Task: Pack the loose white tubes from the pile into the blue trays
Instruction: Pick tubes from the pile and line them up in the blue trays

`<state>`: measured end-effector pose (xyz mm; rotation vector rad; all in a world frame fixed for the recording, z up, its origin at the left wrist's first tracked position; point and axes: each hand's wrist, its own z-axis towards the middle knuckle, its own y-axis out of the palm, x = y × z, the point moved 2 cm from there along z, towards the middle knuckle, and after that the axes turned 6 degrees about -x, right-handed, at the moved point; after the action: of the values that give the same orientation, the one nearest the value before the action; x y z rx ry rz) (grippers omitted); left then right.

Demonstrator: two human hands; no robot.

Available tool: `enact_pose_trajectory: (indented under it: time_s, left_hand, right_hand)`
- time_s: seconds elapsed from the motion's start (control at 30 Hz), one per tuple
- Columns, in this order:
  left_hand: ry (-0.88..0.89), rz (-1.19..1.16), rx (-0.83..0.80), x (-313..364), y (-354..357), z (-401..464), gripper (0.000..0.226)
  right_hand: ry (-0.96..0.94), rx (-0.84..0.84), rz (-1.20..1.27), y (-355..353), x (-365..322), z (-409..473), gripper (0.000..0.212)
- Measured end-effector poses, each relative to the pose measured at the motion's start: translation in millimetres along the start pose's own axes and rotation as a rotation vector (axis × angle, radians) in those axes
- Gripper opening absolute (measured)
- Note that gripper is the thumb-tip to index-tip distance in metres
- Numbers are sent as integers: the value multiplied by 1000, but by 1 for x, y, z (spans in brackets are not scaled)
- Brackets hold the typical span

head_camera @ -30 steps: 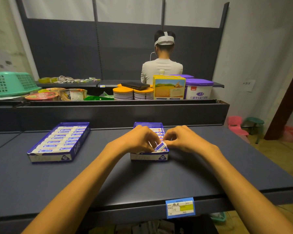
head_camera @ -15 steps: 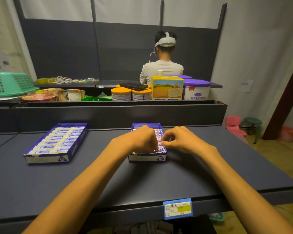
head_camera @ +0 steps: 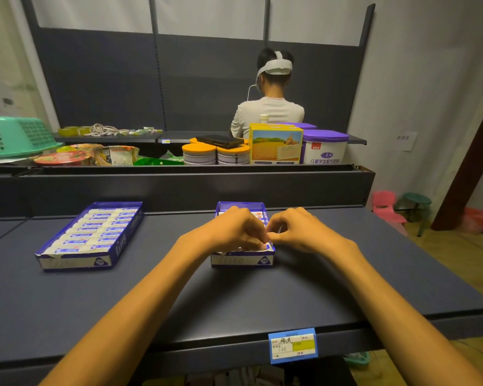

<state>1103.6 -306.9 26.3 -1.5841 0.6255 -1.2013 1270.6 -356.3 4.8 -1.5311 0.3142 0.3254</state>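
Two blue trays stand on the dark shelf top. The left tray [head_camera: 76,261] is filled with a row of white tubes [head_camera: 95,232]. Both my hands are over the middle tray [head_camera: 241,260], which also holds white tubes. My left hand [head_camera: 230,229] curls down over the tray's near end. My right hand [head_camera: 297,232] meets it from the right, thumb and forefinger together. Between their fingertips lies a white tube [head_camera: 267,245], low in the near end of the tray with only its right end showing.
A raised dark ledge [head_camera: 179,188] runs behind the trays. Beyond it stand orange-lidded cans [head_camera: 215,154], a yellow box [head_camera: 275,146], a purple-lidded tub [head_camera: 325,147] and a green basket [head_camera: 11,137]. A person [head_camera: 271,107] sits with their back turned. A blue price label [head_camera: 292,345] marks the front edge.
The tube that was tilted up between my fingertips has gone down into the near end of the middle tray. Both hands have stayed over it.
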Motion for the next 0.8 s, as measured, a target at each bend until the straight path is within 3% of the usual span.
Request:
enact_pose_trajectory:
  time_s: [0.33,0.8]
  left_hand:
    - [-94,244,-39,17,6,21,22]
    - [-96,210,-168,-1,-6,6,25]
  right_hand:
    - [28,11,-34,-5,-5,-2,15]
    - [20,-16,36,-4,-6,-6,30]
